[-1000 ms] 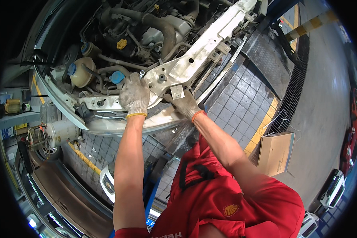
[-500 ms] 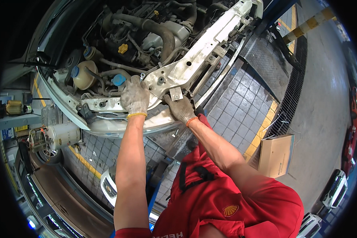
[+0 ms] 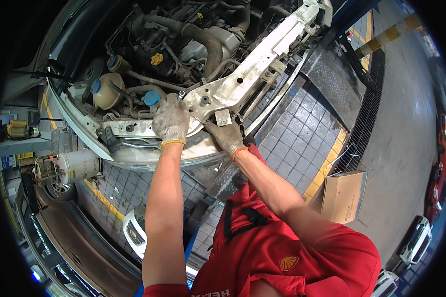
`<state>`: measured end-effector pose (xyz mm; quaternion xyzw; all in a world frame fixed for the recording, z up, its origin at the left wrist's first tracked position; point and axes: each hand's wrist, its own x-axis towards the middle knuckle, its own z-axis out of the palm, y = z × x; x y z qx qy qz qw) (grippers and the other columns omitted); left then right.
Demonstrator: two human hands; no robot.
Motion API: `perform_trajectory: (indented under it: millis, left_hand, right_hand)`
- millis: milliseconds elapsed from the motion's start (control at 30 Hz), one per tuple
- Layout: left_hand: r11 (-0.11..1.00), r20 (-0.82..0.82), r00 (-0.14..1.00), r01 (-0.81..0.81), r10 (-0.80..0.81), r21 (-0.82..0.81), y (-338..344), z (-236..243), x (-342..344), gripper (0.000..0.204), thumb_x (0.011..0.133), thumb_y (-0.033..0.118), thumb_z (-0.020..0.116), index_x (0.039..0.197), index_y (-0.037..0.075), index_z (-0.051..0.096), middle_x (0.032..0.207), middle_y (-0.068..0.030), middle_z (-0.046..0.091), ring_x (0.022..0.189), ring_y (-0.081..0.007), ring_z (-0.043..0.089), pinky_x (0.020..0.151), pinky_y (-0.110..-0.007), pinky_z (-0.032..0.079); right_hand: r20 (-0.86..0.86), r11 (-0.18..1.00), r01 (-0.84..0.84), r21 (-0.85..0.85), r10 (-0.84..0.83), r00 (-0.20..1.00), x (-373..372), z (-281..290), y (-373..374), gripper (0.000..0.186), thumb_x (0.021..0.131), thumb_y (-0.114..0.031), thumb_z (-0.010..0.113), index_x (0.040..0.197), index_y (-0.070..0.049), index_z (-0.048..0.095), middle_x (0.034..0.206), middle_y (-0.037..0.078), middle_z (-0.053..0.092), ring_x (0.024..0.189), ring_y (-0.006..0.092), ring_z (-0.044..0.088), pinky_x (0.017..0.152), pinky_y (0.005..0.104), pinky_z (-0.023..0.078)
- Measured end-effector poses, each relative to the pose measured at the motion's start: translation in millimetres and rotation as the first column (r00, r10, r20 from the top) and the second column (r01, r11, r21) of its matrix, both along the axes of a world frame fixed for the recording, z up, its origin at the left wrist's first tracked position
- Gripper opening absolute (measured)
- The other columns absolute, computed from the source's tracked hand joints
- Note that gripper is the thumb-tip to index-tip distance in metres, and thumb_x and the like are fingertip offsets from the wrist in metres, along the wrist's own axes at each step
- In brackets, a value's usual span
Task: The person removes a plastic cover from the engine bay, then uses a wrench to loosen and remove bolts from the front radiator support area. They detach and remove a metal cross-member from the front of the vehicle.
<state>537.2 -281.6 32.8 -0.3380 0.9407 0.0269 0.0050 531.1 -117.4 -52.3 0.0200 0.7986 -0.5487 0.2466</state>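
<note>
My left hand (image 3: 171, 119), in a grimy knit glove, is closed at the white front frame (image 3: 243, 74), with a small shiny metal tool end (image 3: 181, 93) showing above its fingers. Beside it is a blue-capped reservoir (image 3: 151, 98). My right hand (image 3: 223, 134), also gloved, curls at the lower edge of the frame, just below a square metal bracket (image 3: 223, 118); its fingertips and whatever they hold are hidden. A tan coolant tank (image 3: 106, 91) is left of my hands, among dark hoses in the open engine bay.
A cardboard box (image 3: 343, 197) lies at right by a floor grate (image 3: 362, 126). A striped post (image 3: 386, 34) is at upper right. A metal cylinder machine (image 3: 74, 166) and a brown car (image 3: 79, 237) are at left; more cars line the right edge.
My right hand has shifted slightly left, its wrist tilting. My left hand stays at the same spot on the frame; the view has moved only slightly.
</note>
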Motion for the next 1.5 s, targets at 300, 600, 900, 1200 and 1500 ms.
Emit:
perform_trajectory:
  millis: [300,600,900,1200,1500]
  left_hand:
    - [0.999,-0.042,0.998,0.037,-0.038,-0.026,-8,-16,2,0.031,0.106,0.04,0.062,0.124,0.015,0.067,0.128,-0.0115,0.071,0.106,-0.0389,0.078,0.084,-0.052,0.066]
    - [1.0,0.002,1.0,-0.004,0.004,0.016,-1,-3,0,0.035,0.105,0.035,0.066,0.134,0.015,0.068,0.133,-0.015,0.072,0.113,-0.0382,0.076,0.091,-0.05,0.063]
    - [1.0,-0.011,1.0,0.005,-0.005,0.006,-2,-3,1,0.033,0.105,0.036,0.066,0.13,0.015,0.068,0.129,-0.0152,0.073,0.111,-0.0379,0.077,0.089,-0.049,0.064]
    - [1.0,-0.05,0.999,0.013,-0.013,0.009,-1,-3,1,0.03,0.105,0.033,0.068,0.128,0.015,0.069,0.128,-0.0148,0.074,0.111,-0.0387,0.076,0.09,-0.051,0.063]
    - [1.0,-0.043,0.999,0.031,-0.031,-0.002,0,-1,1,0.032,0.106,0.036,0.066,0.13,0.015,0.068,0.127,-0.0162,0.073,0.111,-0.0388,0.076,0.09,-0.051,0.063]
  right_hand:
    - [-0.081,0.996,0.066,0.065,-0.06,0.995,8,-3,-5,0.056,0.091,-0.051,0.075,0.111,0.0,0.081,0.108,0.027,0.08,0.104,0.0445,0.076,0.096,0.0506,0.058]
    - [-0.011,0.986,-0.085,0.14,0.088,0.996,0,2,1,0.063,0.09,-0.048,0.079,0.129,0.0,0.072,0.118,0.026,0.079,0.113,0.0424,0.075,0.102,0.047,0.056]
    - [0.06,0.996,0.05,0.075,-0.054,0.997,6,13,0,0.061,0.088,-0.05,0.078,0.125,-0.001,0.077,0.119,0.025,0.08,0.115,0.0402,0.076,0.102,0.0456,0.056]
    - [-0.024,0.999,0.026,0.037,-0.025,0.999,6,12,-2,0.055,0.093,-0.046,0.076,0.125,-0.001,0.076,0.115,0.023,0.08,0.111,0.0396,0.077,0.1,0.0449,0.057]
    - [-0.138,0.988,0.144,-0.048,-0.149,0.979,14,9,-6,0.053,0.087,-0.046,0.076,0.107,0.003,0.079,0.098,0.026,0.079,0.098,0.0432,0.076,0.094,0.0506,0.058]
